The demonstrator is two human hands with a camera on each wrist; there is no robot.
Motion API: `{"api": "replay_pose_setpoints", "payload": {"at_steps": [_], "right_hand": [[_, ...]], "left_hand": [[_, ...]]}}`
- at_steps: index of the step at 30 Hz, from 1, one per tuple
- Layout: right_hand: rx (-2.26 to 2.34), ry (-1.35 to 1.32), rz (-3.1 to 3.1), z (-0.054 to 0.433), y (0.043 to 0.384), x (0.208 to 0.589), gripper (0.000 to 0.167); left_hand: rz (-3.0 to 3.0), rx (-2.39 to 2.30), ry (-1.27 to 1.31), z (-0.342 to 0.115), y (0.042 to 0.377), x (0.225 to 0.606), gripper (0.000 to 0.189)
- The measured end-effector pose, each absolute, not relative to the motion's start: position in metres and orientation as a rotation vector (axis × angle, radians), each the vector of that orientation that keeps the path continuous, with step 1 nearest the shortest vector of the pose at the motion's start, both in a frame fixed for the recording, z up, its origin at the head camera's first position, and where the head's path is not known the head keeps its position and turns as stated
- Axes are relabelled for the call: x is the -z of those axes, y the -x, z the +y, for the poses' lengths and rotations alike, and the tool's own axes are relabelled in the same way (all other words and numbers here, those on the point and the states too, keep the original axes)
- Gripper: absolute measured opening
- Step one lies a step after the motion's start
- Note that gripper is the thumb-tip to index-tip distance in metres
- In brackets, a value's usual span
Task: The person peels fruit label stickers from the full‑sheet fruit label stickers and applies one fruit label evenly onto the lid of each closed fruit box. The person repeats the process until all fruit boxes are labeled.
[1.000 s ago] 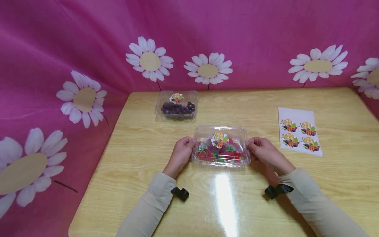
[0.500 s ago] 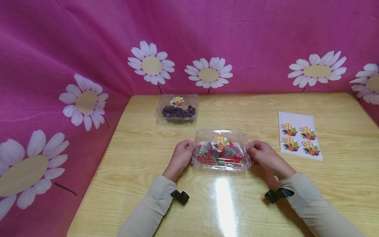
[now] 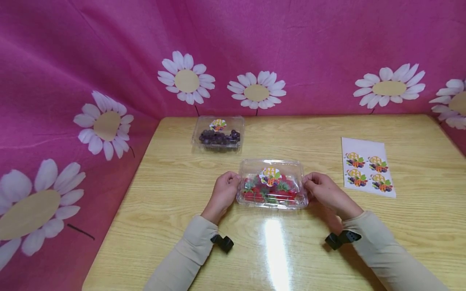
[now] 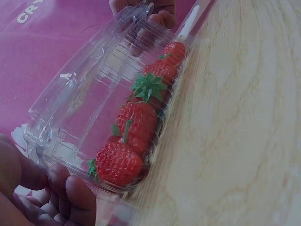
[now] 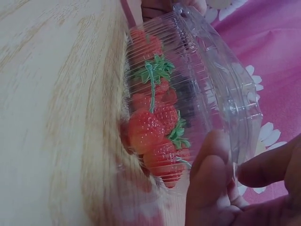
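A clear plastic clamshell box (image 3: 291, 169) with its lid down sits on the table between both hands. Red strawberries (image 4: 136, 123) with green leaves lie inside it, and a round fruit sticker (image 3: 270, 177) is on the lid. At the box's left end my left hand (image 3: 224, 193) pinches the rim between thumb and fingers. My right hand (image 3: 325, 192) pinches the rim at the opposite end, its thumb and fingertips close together on the edge in the right wrist view.
Farther back on the left stands another clear box (image 3: 236, 121) holding dark grapes (image 3: 219, 137), with a similar sticker. A white sheet (image 3: 364, 144) with several fruit stickers lies on the right of the wooden table (image 3: 153, 218). Behind hangs a pink flowered cloth (image 3: 309, 44).
The head view has tilted up slightly, so everything appears a little lower than a second ago. Both hands keep their hold on the clamshell box, which stays in place.
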State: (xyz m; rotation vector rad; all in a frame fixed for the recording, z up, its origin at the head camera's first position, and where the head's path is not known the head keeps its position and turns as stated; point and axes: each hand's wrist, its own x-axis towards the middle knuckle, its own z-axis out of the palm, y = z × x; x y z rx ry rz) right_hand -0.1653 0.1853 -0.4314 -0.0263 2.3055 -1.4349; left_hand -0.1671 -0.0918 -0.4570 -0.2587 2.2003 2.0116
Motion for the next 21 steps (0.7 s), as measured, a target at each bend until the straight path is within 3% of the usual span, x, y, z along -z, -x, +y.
{"api": "replay_pose_setpoints", "payload": {"at_steps": [21], "right_hand": [[1.464, -0.057, 2.301, 0.195, 0.181, 0.423, 0.032]], "left_hand": [[2.279, -2.001, 0.375, -0.075, 0.177, 0.447, 0.023]]}}
